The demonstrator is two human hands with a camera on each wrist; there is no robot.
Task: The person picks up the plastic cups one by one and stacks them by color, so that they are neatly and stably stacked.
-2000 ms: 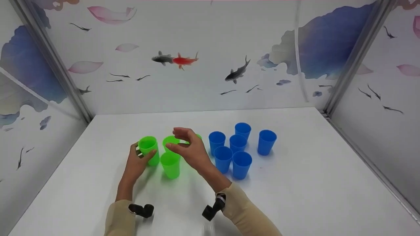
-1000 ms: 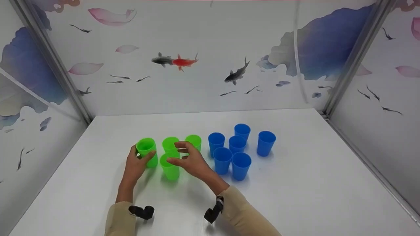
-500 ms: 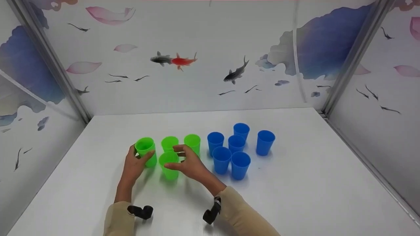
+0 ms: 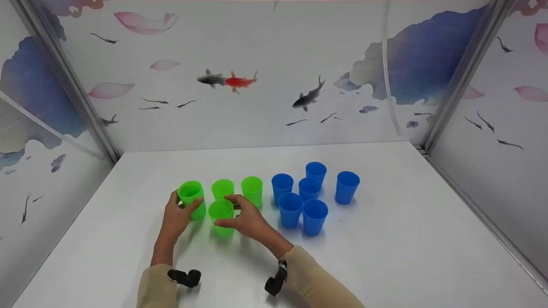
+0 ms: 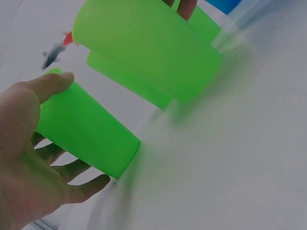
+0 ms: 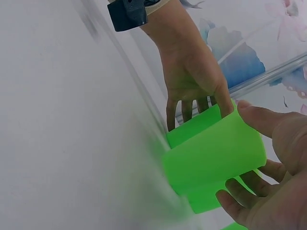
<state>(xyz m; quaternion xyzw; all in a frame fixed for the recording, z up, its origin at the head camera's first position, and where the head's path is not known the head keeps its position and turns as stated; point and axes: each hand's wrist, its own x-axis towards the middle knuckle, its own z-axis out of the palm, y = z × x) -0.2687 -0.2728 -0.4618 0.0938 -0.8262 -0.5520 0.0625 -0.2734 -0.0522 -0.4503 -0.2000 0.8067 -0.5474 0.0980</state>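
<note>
The near green cup [image 4: 221, 209] stood upright on the white table [image 4: 398, 252], and there was the right hand [image 4: 252, 221], thumb on the near side, fingers curved round the far side! Just left, the left hand [image 4: 174, 217] had the leftmost green cup [image 4: 191, 196] between thumb and fingers, upright too. Beyond stood two far green cups [image 4: 252, 190], side by side. Over to the right, six blue cups [image 4: 290, 209]: five bunched, one apart at far right. Painted fish [image 4: 241, 81] adorned the back wall [image 4: 265, 38].
</note>
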